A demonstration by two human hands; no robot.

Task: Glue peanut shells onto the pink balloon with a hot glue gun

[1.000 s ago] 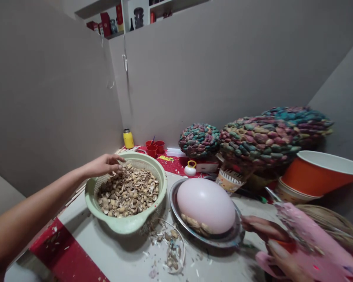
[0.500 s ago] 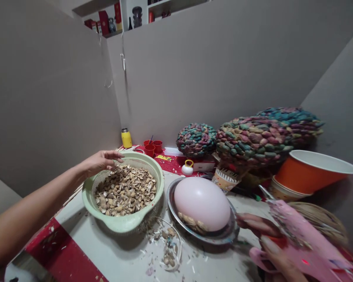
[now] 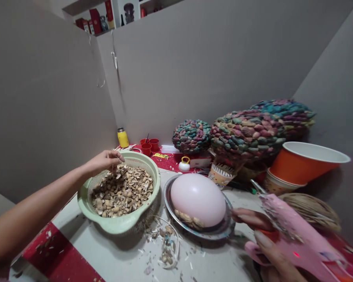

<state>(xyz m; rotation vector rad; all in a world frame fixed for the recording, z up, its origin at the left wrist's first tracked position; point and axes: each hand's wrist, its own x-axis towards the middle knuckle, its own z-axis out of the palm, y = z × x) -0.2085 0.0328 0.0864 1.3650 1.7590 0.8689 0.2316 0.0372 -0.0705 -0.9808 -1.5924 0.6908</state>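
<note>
I have the left hand [image 3: 106,161] with its fingers bent down over the shells [image 3: 126,192] in the green colander [image 3: 117,227], whether gripping one I cannot tell, and the right hand [image 3: 270,246] holding the pink glue gun [image 3: 306,231], fingertips by the rim of the metal dish [image 3: 214,234]. I'd pinch one shell lightly, keeping the nozzle [image 3: 257,185] off the pale balloon [image 3: 198,197] lying in that dish. Lifting must clear the colander's rim; the bench [image 3: 206,262] leaves only a narrow gap between colander and dish.
</note>
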